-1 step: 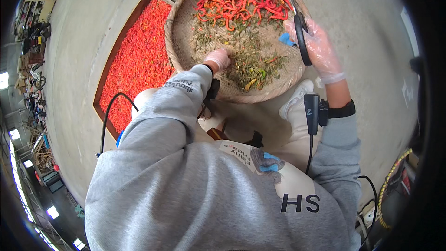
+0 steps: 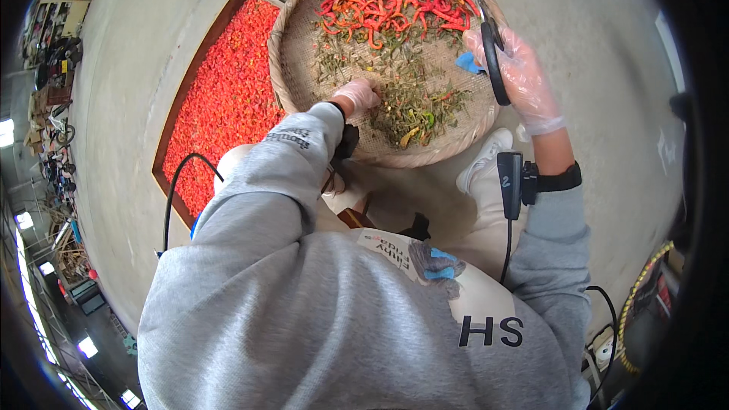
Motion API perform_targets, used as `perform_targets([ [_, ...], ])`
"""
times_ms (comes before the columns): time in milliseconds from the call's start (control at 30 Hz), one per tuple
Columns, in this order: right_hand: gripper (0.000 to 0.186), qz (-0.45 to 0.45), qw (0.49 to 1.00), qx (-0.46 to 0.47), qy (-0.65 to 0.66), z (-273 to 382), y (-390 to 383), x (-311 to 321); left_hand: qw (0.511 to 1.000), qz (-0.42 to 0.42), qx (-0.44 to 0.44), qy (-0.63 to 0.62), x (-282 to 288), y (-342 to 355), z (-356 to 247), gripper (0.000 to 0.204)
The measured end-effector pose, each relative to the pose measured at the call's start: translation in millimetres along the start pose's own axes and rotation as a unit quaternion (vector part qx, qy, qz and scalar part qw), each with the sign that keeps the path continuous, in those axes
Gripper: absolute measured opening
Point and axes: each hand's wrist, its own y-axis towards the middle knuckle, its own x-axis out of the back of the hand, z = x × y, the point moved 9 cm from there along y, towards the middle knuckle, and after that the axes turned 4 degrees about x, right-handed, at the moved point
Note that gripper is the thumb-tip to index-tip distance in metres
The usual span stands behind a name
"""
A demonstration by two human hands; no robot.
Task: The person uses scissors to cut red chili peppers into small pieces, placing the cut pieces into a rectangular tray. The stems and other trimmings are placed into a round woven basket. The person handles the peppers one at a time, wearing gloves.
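In a clear plastic glove, my right hand (image 2: 518, 76) grips a pair of scissors (image 2: 493, 61) by its black handles over the right rim of a round woven tray (image 2: 276, 61). The blades point up and away. My left hand (image 2: 357, 97), gloved too, is low in the tray at the left edge of a heap of green stem scraps (image 2: 414, 118). Its fingers are curled together, and what they pinch, if anything, is hidden. Whole red chillies (image 2: 402, 4) are piled at the tray's far side. Beside my right fingers shows a blue scrap (image 2: 468, 63).
Left of the tray stands a shallow wooden box (image 2: 168, 125) full of chopped red chillies (image 2: 224, 99). My white shoe (image 2: 486, 156) is just below the tray's right rim. Cables hang by both arms. Shelves and clutter (image 2: 57, 106) line the far left.
My left hand has shifted very slightly to the right in the tray. My right hand and the scissors have hardly moved.
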Motion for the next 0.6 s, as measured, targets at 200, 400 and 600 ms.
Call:
perform_targets([
  [200, 0.036, 0.005, 0.996, 0.023, -0.091, 1, 3, 3, 0.952, 0.146, 0.044, -0.265, 9, 17, 5, 0.029],
  [400, 0.035, -0.005, 0.998, 0.051, 0.026, 2, 3, -4, 0.984, -0.169, 0.013, 0.052, 46, 37, -10, 0.047],
  [600, 0.031, 0.016, 0.999, -0.004, -0.046, -1, 3, -3, 0.978, 0.135, -0.161, 0.010, -30, -3, -80, 0.047],
])
